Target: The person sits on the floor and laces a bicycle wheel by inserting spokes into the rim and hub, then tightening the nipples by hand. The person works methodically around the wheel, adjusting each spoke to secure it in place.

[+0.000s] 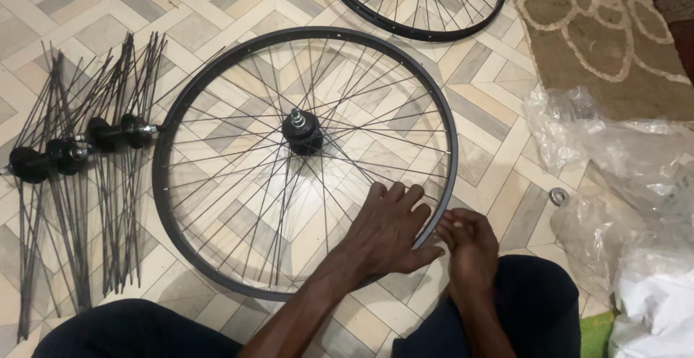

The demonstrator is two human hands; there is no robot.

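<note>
Head view: a black rim point(168, 206) lies flat on the tiled floor point(87, 11), its hub point(301, 132) at the centre with the axle pointing straight up toward the camera, and thin spokes point(361, 123) fan out from it to every hour. The left hand point(389, 229) rests open, fingers spread, over the spokes just inside the rim at about 5 o'clock from the hub, pressing them flat. The right hand point(470, 241) sits just outside the rim at the same spot, fingertips pinched together at the rim's edge — whether a small part is between them I cannot tell. To do this well, I judge the left hand should steady one spoke along its own line, hub to rim, while the right works squarely at the rim hole rather than at a slant. At 9 o'clock lie spare hubs point(69, 154) bristling with loose spokes, their long axes running roughly 12 to 6. A second wheel point(426, 32) shows at 12, a rug point(578, 47) at 2, clear plastic bags point(622, 163) at 3, with a small washer point(557, 196) beside them.
</note>
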